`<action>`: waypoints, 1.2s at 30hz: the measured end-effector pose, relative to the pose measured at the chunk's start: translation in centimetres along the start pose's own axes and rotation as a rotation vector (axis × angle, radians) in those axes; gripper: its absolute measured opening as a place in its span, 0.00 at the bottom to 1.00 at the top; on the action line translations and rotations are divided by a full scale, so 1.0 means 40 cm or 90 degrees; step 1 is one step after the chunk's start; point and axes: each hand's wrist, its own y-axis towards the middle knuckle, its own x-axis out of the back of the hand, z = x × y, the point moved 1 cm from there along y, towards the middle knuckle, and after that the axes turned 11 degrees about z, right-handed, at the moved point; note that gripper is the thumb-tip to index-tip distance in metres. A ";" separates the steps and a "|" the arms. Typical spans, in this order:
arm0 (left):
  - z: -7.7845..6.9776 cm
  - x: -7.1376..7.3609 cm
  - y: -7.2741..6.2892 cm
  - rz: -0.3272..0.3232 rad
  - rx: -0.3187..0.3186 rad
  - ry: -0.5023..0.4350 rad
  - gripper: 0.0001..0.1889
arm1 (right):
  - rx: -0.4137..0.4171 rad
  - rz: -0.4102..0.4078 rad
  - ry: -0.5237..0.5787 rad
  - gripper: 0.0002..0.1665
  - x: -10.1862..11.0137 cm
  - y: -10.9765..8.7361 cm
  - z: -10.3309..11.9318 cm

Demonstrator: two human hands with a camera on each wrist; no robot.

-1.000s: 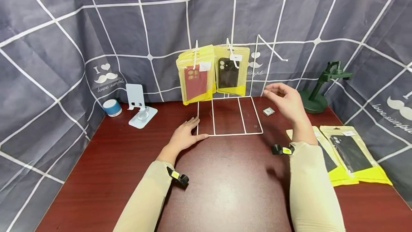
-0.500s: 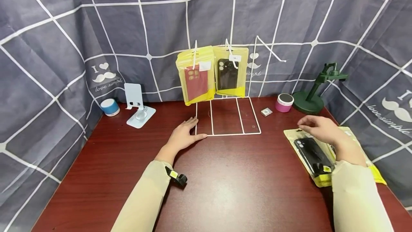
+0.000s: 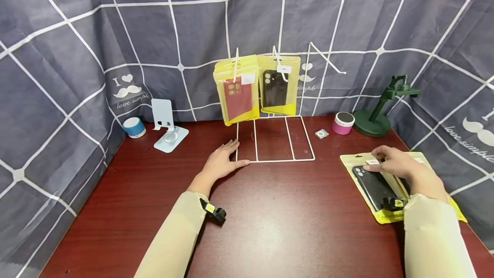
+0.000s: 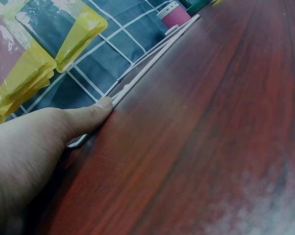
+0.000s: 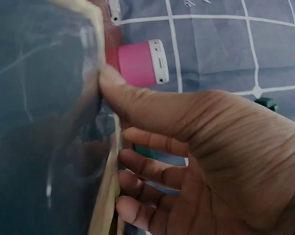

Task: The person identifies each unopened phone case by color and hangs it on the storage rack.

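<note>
In the head view, my left hand (image 3: 221, 162) rests with extended fingers at the left front corner of a white wire display rack (image 3: 283, 161). Its thumb (image 4: 101, 108) touches the base wire in the left wrist view. To the right, my right hand (image 3: 410, 170) pinches the edge of a clear-and-yellow bag (image 3: 386, 216) holding a black phone case (image 3: 374, 185). Thumb and fingers lie on opposite sides of that edge (image 5: 110, 125) in the right wrist view. A second bagged case (image 3: 456, 209) lies partly hidden beneath the hand.
Bagged red phone cases (image 3: 238, 98) and a bagged black one (image 3: 275, 89) hang from two rack hooks. The third hook (image 3: 328, 60) holds nothing. Around the back stand a blue speaker (image 3: 134, 128), a phone stand (image 3: 170, 125), a small square player (image 3: 321, 134), a pink speaker (image 3: 343, 122) and a green stand (image 3: 372, 121).
My right hand has moved from beside the rack's third hook, right and down to the bags on the table, and now pinches one. The left hand has stayed put.
</note>
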 end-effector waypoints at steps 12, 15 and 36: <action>-0.002 0.000 0.004 0.003 0.003 -0.002 0.51 | -0.027 0.026 0.016 0.55 -0.025 0.022 0.011; -0.002 -0.001 0.004 0.005 0.006 -0.003 0.51 | -0.021 0.028 0.020 0.53 -0.029 0.025 0.011; -0.002 0.000 0.001 0.010 0.011 -0.005 0.51 | 0.076 -0.024 0.066 0.09 -0.023 0.020 0.004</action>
